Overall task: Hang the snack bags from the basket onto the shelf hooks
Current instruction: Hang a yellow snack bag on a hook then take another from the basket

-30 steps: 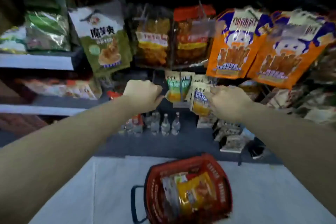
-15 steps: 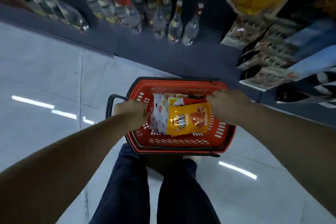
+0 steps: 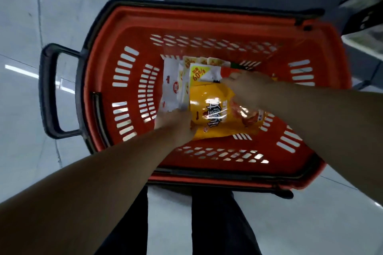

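The left hand (image 3: 176, 124) rests on the near-left corner of the yellow snack bag (image 3: 215, 114), lying atop others in the red basket (image 3: 128, 27); its grip cannot be told. The right hand (image 3: 246, 89) presses the bag's top edge, fingers hidden. Better to pinch that top edge and lift one bag alone.

Glossy yellow snack bag (image 3: 209, 114), plastic basket (image 3: 132, 27)

A: Views on record?
B: One. Head-worn wide-angle, facing almost straight down, close over a red basket (image 3: 116, 97) on the pale floor (image 3: 24, 130).

A: Framing?
B: Forearms enter from the lower corners; dark trouser legs (image 3: 219, 223) at the bottom edge. No second view, no overlap.
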Demonstrator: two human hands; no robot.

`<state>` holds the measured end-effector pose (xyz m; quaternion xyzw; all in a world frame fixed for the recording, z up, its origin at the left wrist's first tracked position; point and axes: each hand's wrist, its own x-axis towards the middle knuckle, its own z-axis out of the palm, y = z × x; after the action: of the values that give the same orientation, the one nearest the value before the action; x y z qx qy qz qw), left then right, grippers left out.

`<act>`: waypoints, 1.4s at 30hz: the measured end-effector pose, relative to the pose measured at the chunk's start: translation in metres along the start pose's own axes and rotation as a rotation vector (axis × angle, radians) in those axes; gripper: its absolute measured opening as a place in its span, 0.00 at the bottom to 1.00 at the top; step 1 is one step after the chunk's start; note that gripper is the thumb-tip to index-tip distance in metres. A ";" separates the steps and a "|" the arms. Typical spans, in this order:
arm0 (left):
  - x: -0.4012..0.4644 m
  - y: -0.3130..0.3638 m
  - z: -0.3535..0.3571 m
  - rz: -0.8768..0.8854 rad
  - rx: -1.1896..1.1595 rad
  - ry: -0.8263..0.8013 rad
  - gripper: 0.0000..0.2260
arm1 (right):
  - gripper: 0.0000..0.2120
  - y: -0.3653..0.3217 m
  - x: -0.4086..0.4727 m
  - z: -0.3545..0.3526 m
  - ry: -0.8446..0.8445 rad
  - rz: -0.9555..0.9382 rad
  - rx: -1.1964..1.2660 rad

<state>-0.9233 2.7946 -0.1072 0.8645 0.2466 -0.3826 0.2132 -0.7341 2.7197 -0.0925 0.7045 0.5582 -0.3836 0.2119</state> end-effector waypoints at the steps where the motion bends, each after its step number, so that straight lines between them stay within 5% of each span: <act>1: 0.000 -0.001 0.003 -0.020 -0.049 -0.020 0.19 | 0.26 -0.001 0.007 0.003 0.025 0.015 0.000; 8: 0.006 -0.012 0.007 -0.083 -0.480 -0.208 0.15 | 0.12 0.005 0.001 0.006 0.133 0.063 0.143; 14: 0.009 -0.016 -0.019 -0.227 -1.203 -0.329 0.21 | 0.10 0.032 -0.023 0.002 0.305 0.184 0.788; 19: 0.010 -0.009 -0.050 -0.266 -1.623 -0.218 0.06 | 0.08 0.041 -0.041 0.004 0.302 0.297 1.219; 29: 0.002 0.004 -0.112 -0.097 -1.171 0.126 0.05 | 0.06 0.015 -0.082 0.005 0.390 0.504 1.580; 42: -0.148 0.008 -0.342 0.314 -1.084 0.335 0.12 | 0.09 0.014 -0.236 -0.208 0.677 0.271 1.563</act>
<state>-0.8153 2.9400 0.2182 0.7070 0.3064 -0.0241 0.6370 -0.6772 2.7195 0.2170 0.7853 0.0782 -0.3982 -0.4676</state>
